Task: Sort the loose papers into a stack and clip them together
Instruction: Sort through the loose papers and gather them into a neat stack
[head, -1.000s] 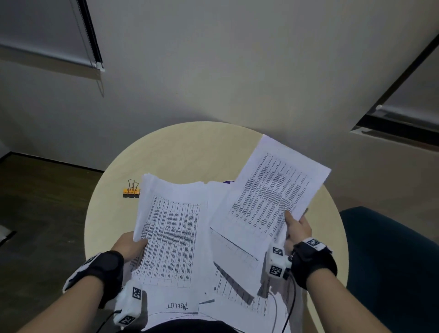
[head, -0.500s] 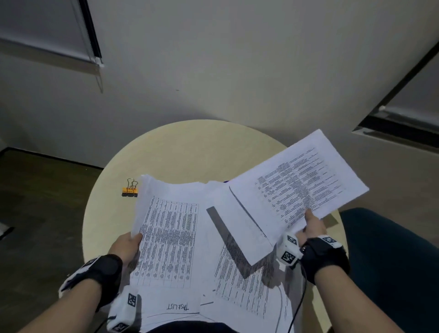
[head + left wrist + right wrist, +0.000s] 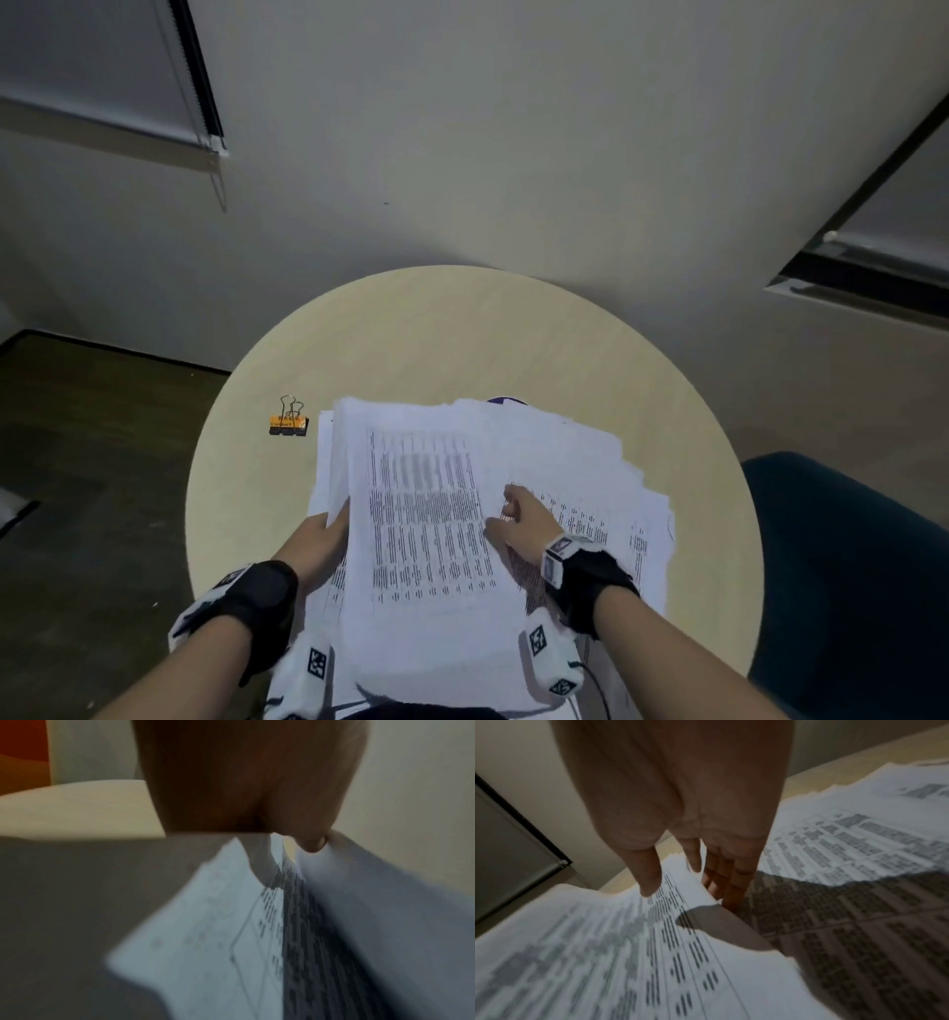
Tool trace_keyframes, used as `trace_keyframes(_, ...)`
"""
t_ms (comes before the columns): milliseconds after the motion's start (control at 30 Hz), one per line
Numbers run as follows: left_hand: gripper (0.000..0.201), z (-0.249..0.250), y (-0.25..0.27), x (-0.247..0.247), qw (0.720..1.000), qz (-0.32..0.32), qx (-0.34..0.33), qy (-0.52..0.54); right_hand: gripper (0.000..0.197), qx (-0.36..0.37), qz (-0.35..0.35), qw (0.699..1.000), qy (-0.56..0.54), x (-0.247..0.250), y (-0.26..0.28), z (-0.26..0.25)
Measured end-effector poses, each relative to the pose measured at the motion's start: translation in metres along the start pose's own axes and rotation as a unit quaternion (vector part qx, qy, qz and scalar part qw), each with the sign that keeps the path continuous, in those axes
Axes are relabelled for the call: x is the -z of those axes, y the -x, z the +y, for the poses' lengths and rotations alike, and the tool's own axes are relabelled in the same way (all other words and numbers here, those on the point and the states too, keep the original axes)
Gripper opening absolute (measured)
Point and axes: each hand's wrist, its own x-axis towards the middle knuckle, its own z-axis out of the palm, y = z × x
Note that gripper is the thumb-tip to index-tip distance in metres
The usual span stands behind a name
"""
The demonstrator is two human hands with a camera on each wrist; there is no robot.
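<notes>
With the left hand (image 3: 321,539) seemingly pinching the white printed paper stack (image 3: 426,514), the flat-fingered right hand (image 3: 518,519) should gather the fanned sheets (image 3: 606,493) squarely.

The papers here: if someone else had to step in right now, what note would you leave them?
Left hand grips the left edge of the gathered stack.
Right hand is open, thumb on the stack's right edge, fingers beside it on the loose sheets.
Binder clip sits untouched on the round table, left of the papers.
Left to do: add the loose sheets, square up, clip.
</notes>
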Motion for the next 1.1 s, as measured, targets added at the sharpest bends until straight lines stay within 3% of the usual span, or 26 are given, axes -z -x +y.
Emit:
trace_keyframes(67,0.079,0.001,0.000,-0.002,1.000,0.010,0.007,-0.021,0.014,0.013,-0.028,0.998,0.048,-0.006,-0.001,-0.006)
trace_keyframes(133,0.090,0.001,-0.007,-0.004,1.000,0.016,0.014,-0.008,0.034,0.014,-0.036,0.996,0.076,-0.010,-0.005,-0.007)
trace_keyframes(233,0.086,0.001,-0.008,-0.003,0.985,-0.021,0.029,0.171,0.026,0.007,-0.044,0.996,0.083,-0.005,-0.002,-0.004)
trace_keyframes(267,0.082,0.002,-0.006,-0.002,0.985,-0.041,0.024,0.168,0.029,0.007,-0.047,0.996,0.079,-0.005,-0.003,0.001)
trace_keyframes(333,0.053,0.003,-0.006,0.002,0.996,-0.061,-0.001,0.071,0.058,-0.013,-0.046,0.996,0.079,-0.001,-0.002,0.005)
trace_keyframes(367,0.034,0.005,-0.006,0.003,0.998,-0.056,-0.022,0.016,0.060,-0.017,-0.043,0.996,0.074,0.000,0.000,0.007)
trace_keyframes(433,0.015,0.019,-0.002,0.004,0.996,-0.035,-0.069,-0.034,0.046,-0.016,-0.032,0.997,0.072,0.005,0.006,0.004)
trace_keyframes(500,0.009,0.043,0.006,0.006,0.992,-0.024,-0.118,-0.023,0.027,-0.001,0.007,1.000,-0.008,0.017,0.009,-0.003)
trace_keyframes(567,0.014,0.070,0.016,0.007,0.983,-0.022,-0.182,-0.018,0.044,0.027,0.098,0.985,-0.137,0.032,0.010,-0.012)
trace_keyframes(633,0.014,0.096,0.027,0.008,0.969,-0.015,-0.248,0.004,0.067,0.062,0.158,0.944,-0.283,0.049,0.019,-0.032)
trace_keyframes(667,0.011,0.108,0.034,0.008,0.960,-0.008,-0.278,0.023,0.069,0.094,0.166,0.916,-0.354,0.058,0.026,-0.044)
trace_keyframes(733,0.007,0.129,0.043,0.008,0.943,0.006,-0.327,0.068,0.052,0.168,0.190,0.883,-0.394,0.079,0.043,-0.070)
trace_keyframes(867,0.020,0.155,0.056,0.005,0.906,0.061,-0.400,0.125,0.016,0.285,0.260,0.857,-0.343,0.105,0.068,-0.106)
trace_keyframes(967,0.033,0.154,0.057,0.000,0.898,0.073,-0.400,0.166,0.003,0.303,0.276,0.857,-0.312,0.104,0.074,-0.111)
trace_keyframes(1100,0.031,0.132,0.049,-0.006,0.914,0.068,-0.354,0.188,0.010,0.283,0.250,0.871,-0.315,0.085,0.070,-0.094)
